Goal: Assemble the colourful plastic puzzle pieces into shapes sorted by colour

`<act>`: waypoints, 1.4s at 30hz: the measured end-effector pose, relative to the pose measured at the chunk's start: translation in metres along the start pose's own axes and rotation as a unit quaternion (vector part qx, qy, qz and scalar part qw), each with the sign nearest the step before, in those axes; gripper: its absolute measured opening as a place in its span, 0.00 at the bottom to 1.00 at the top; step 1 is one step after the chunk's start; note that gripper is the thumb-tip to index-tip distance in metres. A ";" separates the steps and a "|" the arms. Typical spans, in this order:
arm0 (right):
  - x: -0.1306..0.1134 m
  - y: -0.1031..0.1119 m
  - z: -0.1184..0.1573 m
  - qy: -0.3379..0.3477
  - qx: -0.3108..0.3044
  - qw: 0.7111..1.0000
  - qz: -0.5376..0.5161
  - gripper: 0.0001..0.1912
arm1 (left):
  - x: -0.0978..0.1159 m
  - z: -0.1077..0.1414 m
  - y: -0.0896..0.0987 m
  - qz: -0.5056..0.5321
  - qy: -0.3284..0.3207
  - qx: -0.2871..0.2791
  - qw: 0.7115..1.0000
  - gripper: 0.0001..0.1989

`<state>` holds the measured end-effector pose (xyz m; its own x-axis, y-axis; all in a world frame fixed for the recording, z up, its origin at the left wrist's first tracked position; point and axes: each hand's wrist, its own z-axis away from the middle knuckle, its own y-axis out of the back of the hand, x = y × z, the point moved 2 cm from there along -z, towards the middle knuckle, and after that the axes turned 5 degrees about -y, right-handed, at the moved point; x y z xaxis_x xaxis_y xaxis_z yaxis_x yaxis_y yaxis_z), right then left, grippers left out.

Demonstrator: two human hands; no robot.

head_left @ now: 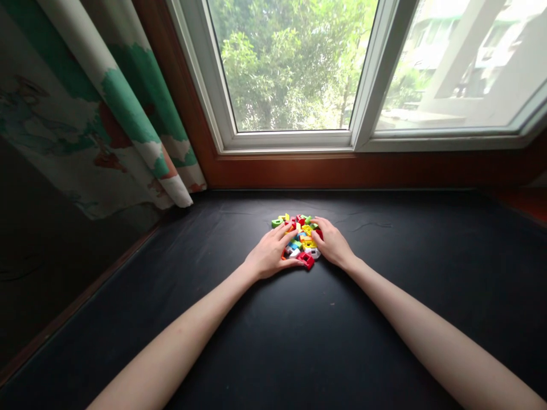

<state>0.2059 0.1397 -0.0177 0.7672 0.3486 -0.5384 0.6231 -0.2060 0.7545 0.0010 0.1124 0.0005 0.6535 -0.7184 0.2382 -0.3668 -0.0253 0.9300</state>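
Green trees are showing through a big window (294,74), and a curtain (141,108) is hanging on the left. Below, a heap of bright toy pieces (306,245) is sitting on a black surface (273,341). The left hand (272,250) is touching the heap's left side, fingers spreading over it. The right hand (332,242) is curling around the right side, its fingers a bit apart. I can't tell if either is pinching a piece.
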 end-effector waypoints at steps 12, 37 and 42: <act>0.013 -0.003 -0.004 -0.041 0.027 0.999 -0.013 0.23 | -0.006 -0.015 -0.001 -0.053 0.050 0.022 0.997 0.37; -0.007 0.044 0.085 0.082 -0.045 0.995 0.034 0.23 | 0.067 0.024 -0.001 -0.063 -0.046 -0.031 0.996 0.25; -0.008 0.042 0.082 0.079 -0.059 0.994 0.056 0.24 | 0.061 0.026 -0.005 -0.054 -0.034 -0.019 0.998 0.25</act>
<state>0.2382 0.0531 -0.0123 0.7918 0.4709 -0.3889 0.5053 -0.1474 0.8503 0.0254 0.0505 0.0031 0.6413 -0.7581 0.1187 -0.2709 -0.0789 0.9594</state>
